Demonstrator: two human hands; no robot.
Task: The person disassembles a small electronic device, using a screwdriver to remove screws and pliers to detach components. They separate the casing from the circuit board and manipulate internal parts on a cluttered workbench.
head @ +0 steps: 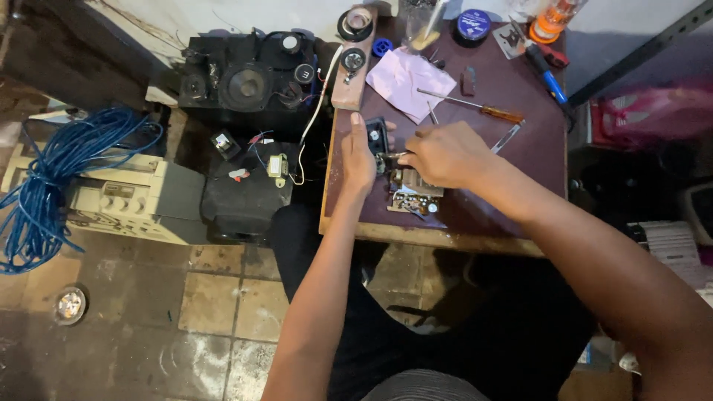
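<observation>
My left hand (359, 158) grips a small black electronic part (376, 136) at the near left of the dark red table (520, 152). My right hand (444, 154) is closed over a thin metal tool, its tip touching the part. Just below both hands lies a small circuit board assembly (413, 194) on the tabletop. What the right hand's fingers hold is mostly hidden under the hand.
A screwdriver with an orange handle (475, 108), a pale pink paper (409, 81), a wooden strip with round parts (354, 63), a blue-handled tool (547, 74) and tins lie on the table. A black speaker box (249, 82), a beige device (134, 197) and coiled blue cable (52, 174) sit on the floor at left.
</observation>
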